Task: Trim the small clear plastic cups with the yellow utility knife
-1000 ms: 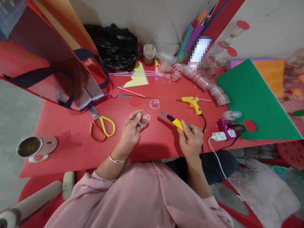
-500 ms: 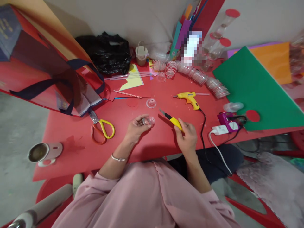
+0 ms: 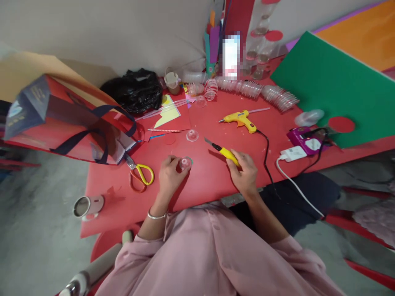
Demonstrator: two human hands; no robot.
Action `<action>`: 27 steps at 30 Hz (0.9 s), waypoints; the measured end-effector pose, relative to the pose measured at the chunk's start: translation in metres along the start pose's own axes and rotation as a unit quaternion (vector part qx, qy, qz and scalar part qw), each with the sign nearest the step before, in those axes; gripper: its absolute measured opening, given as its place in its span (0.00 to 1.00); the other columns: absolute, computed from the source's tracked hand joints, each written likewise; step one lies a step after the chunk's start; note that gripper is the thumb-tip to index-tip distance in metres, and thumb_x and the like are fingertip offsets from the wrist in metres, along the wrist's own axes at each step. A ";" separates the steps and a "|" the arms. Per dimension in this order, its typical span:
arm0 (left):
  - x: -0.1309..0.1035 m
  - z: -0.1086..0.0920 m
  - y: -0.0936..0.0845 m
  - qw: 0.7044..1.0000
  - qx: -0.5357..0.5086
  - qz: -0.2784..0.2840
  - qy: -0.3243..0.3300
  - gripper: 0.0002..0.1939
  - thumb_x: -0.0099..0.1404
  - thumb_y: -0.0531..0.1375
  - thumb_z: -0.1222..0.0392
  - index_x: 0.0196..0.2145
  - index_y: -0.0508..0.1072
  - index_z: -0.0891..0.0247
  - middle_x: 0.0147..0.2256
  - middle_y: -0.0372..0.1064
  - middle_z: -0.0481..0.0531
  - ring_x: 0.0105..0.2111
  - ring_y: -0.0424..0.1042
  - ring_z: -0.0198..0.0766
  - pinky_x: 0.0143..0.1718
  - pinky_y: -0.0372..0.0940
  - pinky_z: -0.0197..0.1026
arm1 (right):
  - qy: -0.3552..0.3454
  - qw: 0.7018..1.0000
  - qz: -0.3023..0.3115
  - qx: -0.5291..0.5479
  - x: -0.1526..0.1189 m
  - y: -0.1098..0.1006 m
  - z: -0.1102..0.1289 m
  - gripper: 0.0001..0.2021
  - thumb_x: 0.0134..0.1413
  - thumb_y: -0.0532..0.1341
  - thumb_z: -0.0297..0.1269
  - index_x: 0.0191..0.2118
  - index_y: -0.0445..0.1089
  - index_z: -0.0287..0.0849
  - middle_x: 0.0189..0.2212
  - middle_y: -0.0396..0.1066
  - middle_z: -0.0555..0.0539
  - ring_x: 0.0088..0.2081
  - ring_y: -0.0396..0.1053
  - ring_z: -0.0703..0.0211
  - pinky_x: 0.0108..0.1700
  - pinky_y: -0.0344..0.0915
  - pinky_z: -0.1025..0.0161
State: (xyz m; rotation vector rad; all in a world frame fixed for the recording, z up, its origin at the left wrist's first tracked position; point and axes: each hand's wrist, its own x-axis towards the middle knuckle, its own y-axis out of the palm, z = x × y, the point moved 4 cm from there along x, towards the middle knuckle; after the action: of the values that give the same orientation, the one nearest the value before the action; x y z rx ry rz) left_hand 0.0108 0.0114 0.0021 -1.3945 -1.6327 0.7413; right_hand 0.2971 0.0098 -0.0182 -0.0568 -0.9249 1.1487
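Glue gun point(image 3: 243, 120) as landmark. Pinching clear plastic dome point(image 3: 185, 163) in left hand point(image 3: 169, 172), left of gun and nearer the body, closing thumb and fingers on its side (grip pressure: cannot tell). Gripping yellow cutter point(image 3: 228, 156) in right hand point(image 3: 245, 170), on gun's near side, curling fingers shut round the handle, pointing bare blade point(image 3: 209, 141) leftward and away, toward loose dome point(image 3: 192, 135) left of gun. Possibly risking a cut left fingertip, from blade skidding off slick, curved plastic; also risking a crushed wall through squeezing too hard. Compared with half a second ago: turning holed end more toward camera, keeping cutter at much the same slant.
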 end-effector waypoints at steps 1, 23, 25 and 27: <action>0.001 0.002 0.000 1.000 0.021 -0.011 0.004 0.16 0.61 0.68 0.48 0.42 0.80 0.60 0.47 0.73 0.59 0.47 0.72 0.50 0.50 0.68 0.48 | 0.004 1.000 -0.002 0.004 0.000 0.000 -0.001 0.20 0.66 0.63 0.41 0.61 0.72 0.47 0.47 0.78 0.41 0.48 0.75 0.51 0.52 0.73 0.53; 0.049 0.004 0.005 0.976 0.168 -0.082 -0.111 0.37 0.61 0.67 0.48 0.66 0.67 0.60 0.65 0.62 0.67 0.63 0.62 0.64 0.60 0.61 0.62 | 0.043 0.995 -0.014 0.083 -0.006 -0.005 -0.004 0.20 0.68 0.60 0.47 0.60 0.72 0.45 0.48 0.77 0.39 0.49 0.74 0.51 0.55 0.72 0.52; 0.044 0.012 0.006 0.980 0.147 -0.080 -0.111 0.30 0.64 0.64 0.50 0.62 0.71 0.61 0.60 0.68 0.65 0.60 0.65 0.61 0.59 0.62 0.58 | 0.040 0.995 -0.013 0.089 -0.006 -0.004 -0.006 0.20 0.68 0.61 0.46 0.61 0.72 0.45 0.48 0.77 0.39 0.49 0.75 0.51 0.54 0.73 0.52; 0.043 0.016 0.008 0.984 0.125 -0.086 -0.098 0.24 0.67 0.61 0.51 0.58 0.74 0.60 0.56 0.72 0.62 0.58 0.68 0.57 0.57 0.64 0.55 | 0.037 0.995 -0.009 0.094 -0.005 -0.003 -0.007 0.20 0.68 0.61 0.46 0.60 0.72 0.45 0.48 0.77 0.39 0.50 0.75 0.51 0.54 0.73 0.52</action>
State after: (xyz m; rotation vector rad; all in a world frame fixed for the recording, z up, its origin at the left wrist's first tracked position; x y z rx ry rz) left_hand -0.0011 0.0558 -0.0027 -1.0149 -1.7172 0.9675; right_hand 0.3035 0.0076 -0.0242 0.0618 -0.7466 1.2051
